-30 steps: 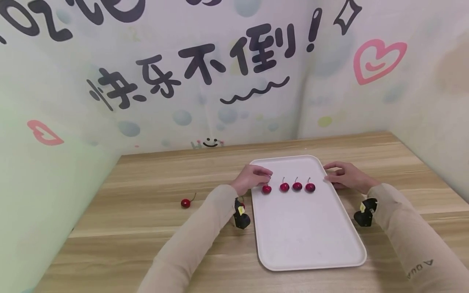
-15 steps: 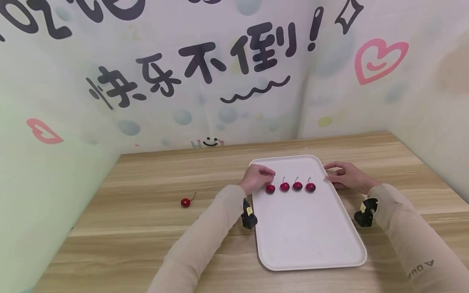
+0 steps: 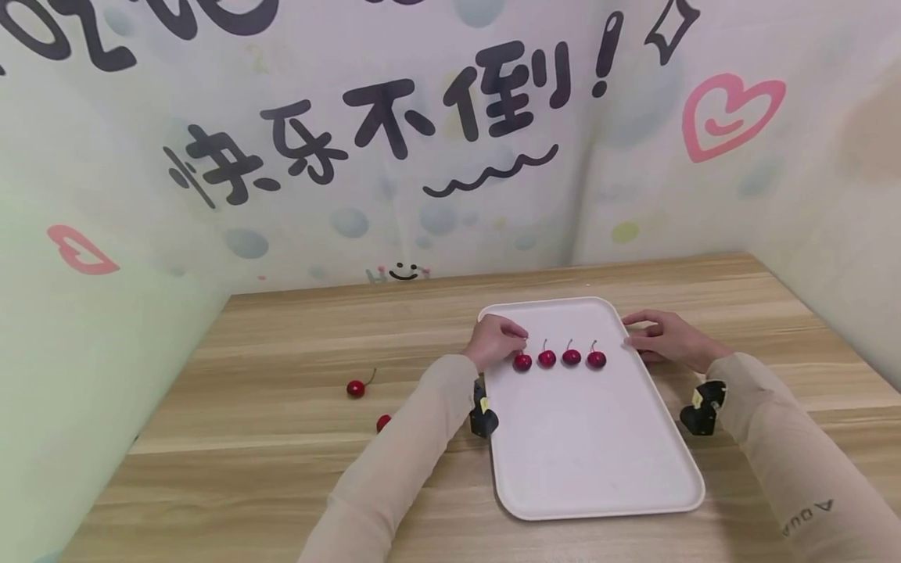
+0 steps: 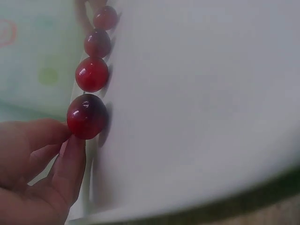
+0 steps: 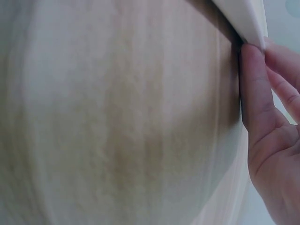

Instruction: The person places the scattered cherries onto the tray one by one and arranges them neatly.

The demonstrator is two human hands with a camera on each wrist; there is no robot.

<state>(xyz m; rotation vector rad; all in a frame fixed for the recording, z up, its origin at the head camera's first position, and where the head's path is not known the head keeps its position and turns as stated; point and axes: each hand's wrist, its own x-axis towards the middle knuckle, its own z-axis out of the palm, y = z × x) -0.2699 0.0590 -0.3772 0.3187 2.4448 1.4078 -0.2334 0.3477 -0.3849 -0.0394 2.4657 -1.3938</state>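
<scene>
On the white tray point(image 3: 598, 438) several dark red cherries with stems stand in a row. My left hand point(image 3: 495, 342) reaches over the tray's left rim and pinches the stem of the leftmost cherry point(image 3: 522, 363). In the left wrist view that cherry point(image 4: 87, 116) sits right at the thumb and fingertips, close to its neighbour point(image 4: 92, 74). At the tray's right rim, my right hand point(image 3: 672, 339) holds the edge between thumb and fingers. The right wrist view shows the thumb point(image 5: 258, 89) against the rim point(image 5: 243, 21).
Left of the tray, a loose cherry point(image 3: 356, 389) lies on the wooden table point(image 3: 281, 453). Another cherry point(image 3: 383, 422) is partly covered by the left sleeve point(image 3: 408, 453). A printed wall covering point(image 3: 394, 219) rises behind the table.
My left hand has moved slightly right, bringing its cherry closer to the row. The right hand and tray have stayed in place. A cherry beside the left sleeve has come into view.
</scene>
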